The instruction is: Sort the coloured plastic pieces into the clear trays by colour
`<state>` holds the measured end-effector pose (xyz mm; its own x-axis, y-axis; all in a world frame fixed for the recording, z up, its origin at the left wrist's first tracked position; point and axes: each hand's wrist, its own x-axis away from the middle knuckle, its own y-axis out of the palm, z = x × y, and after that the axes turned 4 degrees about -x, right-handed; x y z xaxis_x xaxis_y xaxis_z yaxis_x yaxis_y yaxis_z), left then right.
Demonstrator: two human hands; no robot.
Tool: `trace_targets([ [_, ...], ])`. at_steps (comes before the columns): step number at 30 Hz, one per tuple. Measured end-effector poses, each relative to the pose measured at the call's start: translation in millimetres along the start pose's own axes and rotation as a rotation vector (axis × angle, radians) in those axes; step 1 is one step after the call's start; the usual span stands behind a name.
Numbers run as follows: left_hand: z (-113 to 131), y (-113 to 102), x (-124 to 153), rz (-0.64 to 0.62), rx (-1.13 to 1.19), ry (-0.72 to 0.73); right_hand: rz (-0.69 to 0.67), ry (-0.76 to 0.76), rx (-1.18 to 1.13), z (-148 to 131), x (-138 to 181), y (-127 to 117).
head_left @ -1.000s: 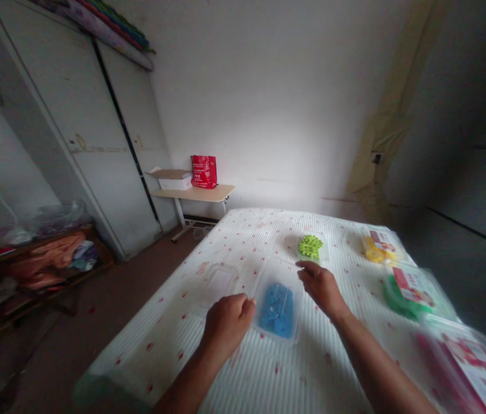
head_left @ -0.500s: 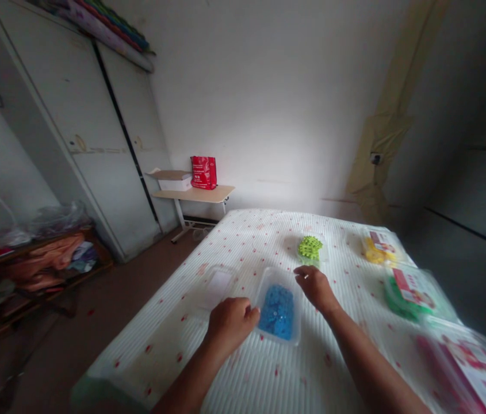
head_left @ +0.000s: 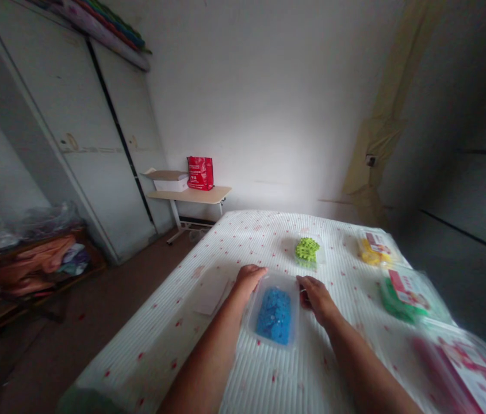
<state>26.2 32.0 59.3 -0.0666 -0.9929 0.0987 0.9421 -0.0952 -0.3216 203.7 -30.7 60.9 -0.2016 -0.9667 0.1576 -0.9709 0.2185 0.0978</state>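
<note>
- Both hands have come forward since a second ago: the left hand (head_left: pixel 249 276), which sat curled at the near-left side of the clear tray (head_left: pixel 293 299), now lies along its far-left corner, and the right hand (head_left: pixel 315 296) has drawn in against the tray's right rim.
- Blue pieces (head_left: pixel 274 315) fill the tray, which lies on the bed (head_left: pixel 191 345) about midway between its left and right edges, its long axis running from the near edge toward the far edge.
- The tray sits straight between the two hands, one on each long side; neither is clearly nearer.
- Left hand: fingers loosely bent, touching the rim, not clamped on it.
- Right hand: fingers curled at the rim; I cannot tell whether they grip it.
- Green pieces (head_left: pixel 307 250) lie just beyond, toward the far edge.
</note>
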Motion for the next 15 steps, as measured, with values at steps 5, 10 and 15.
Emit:
trace_targets([
  [5,-9,8,-5,0.016,0.061,0.025,0.013,0.003,-0.027,7,-6,2],
  [10,-14,9,-5,0.023,0.095,0.042,0.02,-0.122,0.041,12,-9,3],
  [15,-14,9,-4,0.022,0.126,0.059,0.028,-0.215,0.065,14,-9,5],
])
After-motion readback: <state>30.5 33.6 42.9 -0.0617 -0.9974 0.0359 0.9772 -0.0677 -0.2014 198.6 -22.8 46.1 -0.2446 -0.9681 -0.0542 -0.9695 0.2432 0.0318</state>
